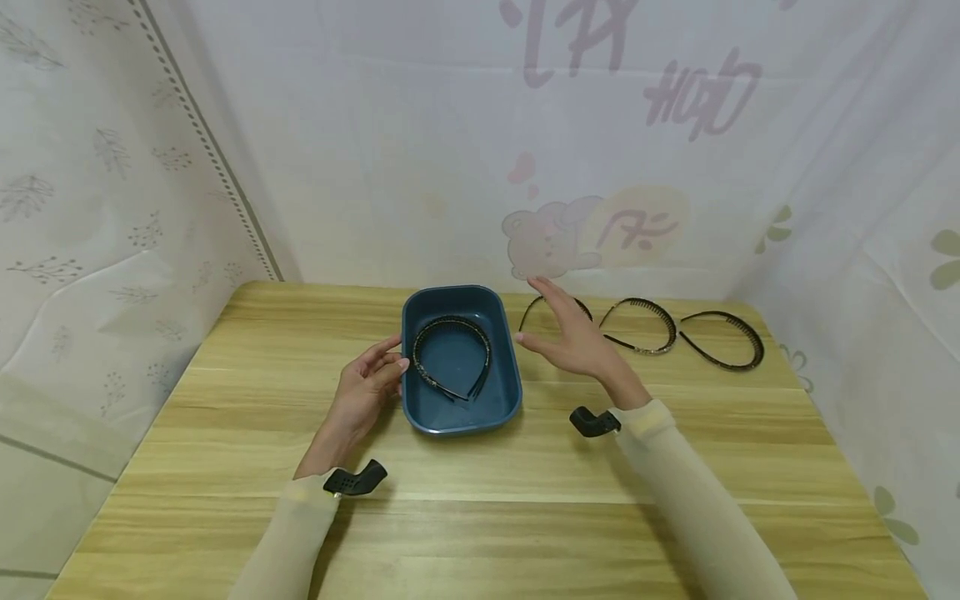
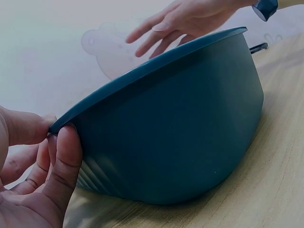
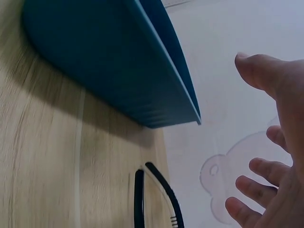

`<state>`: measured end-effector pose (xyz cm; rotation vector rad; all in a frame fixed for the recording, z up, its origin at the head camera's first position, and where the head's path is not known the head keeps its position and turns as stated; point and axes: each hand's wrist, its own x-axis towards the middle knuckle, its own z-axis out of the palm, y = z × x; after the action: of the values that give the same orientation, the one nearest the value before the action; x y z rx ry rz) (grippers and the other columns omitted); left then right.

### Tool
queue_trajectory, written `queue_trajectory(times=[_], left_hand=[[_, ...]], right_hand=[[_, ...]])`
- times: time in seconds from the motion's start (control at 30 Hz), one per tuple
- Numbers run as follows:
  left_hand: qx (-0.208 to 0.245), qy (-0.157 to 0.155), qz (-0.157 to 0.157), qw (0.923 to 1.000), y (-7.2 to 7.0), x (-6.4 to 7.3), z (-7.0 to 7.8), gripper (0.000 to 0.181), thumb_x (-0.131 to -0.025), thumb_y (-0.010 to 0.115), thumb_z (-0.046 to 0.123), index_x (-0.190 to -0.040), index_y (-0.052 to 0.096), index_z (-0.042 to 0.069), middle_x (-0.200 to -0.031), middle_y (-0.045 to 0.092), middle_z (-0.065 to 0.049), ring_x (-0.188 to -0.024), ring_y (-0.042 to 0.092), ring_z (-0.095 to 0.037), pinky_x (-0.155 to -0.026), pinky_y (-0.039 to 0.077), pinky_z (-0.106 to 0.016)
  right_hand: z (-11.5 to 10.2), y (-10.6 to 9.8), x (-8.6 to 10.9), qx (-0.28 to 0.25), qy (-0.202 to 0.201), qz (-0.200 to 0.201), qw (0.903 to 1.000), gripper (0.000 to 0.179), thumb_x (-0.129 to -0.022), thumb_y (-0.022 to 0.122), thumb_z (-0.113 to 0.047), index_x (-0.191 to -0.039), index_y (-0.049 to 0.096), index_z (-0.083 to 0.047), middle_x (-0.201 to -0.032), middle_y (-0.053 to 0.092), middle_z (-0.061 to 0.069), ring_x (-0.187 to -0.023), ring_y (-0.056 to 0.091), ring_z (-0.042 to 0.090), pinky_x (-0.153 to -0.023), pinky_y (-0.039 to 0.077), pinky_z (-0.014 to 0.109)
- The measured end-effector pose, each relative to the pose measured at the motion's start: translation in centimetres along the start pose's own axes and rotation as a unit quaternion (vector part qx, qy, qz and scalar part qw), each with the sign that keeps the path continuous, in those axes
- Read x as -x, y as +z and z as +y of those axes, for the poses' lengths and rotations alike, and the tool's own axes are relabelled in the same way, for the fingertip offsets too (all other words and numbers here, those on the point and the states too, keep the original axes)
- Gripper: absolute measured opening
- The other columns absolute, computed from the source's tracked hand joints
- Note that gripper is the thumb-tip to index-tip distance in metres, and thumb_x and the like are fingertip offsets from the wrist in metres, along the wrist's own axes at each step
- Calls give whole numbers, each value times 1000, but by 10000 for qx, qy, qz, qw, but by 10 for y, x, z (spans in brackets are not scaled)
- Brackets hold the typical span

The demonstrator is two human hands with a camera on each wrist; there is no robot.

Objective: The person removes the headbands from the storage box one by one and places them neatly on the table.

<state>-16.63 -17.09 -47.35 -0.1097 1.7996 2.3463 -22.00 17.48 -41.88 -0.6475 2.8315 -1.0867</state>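
A blue plastic basin (image 1: 461,421) stands on the wooden table, with dark patterned headbands (image 1: 422,367) lying together inside it. My left hand (image 1: 365,385) pinches the basin's left rim between thumb and fingers, as the left wrist view shows close up. To the right of the basin my right hand (image 1: 573,337) hovers with fingers spread and nothing held. Partly behind that hand lies a black toothed headband (image 1: 583,308); one end of a headband (image 3: 139,199) also shows below the hand in the right wrist view.
Further right on the table (image 1: 465,517) lie a second headband (image 1: 663,321) with gold flecks and a third black headband (image 1: 753,337). A pale printed cloth (image 1: 420,167) hangs behind the table's back edge and at both sides.
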Motion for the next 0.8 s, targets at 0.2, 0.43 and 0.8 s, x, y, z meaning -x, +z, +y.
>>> queue_trajectory(times=[0.2, 0.43, 0.8], left_hand=[[36, 7, -18, 10000, 0, -1, 0, 57, -100, 66, 8, -153, 44, 6, -100, 64, 5, -77, 60, -8, -67, 54, -19], [49, 44, -68, 10000, -1, -2, -1, 55, -102, 60, 2, -154, 42, 3, -95, 64, 8, -77, 61, -7, -67, 54, -20], [24, -21, -33, 10000, -1, -1, 0, 58, -100, 66, 7, -153, 44, 5, -99, 64, 4, -77, 62, -7, -66, 55, -20]], right_hand=[[-11, 4, -9, -1, -78, 15, 10000, 89, -94, 68, -56, -164, 17, -35, -173, 16, 6, -159, 19, 30, -122, 26, 64], [-25, 9, -17, -129, -69, -149, 9998, 90, -94, 69, -55, -165, 19, -29, -173, 16, 6, -160, 17, 29, -124, 25, 62], [-40, 23, -32, -260, -125, -306, 9991, 93, -93, 70, -56, -165, 20, -27, -172, 20, 0, -159, 20, 28, -125, 27, 59]])
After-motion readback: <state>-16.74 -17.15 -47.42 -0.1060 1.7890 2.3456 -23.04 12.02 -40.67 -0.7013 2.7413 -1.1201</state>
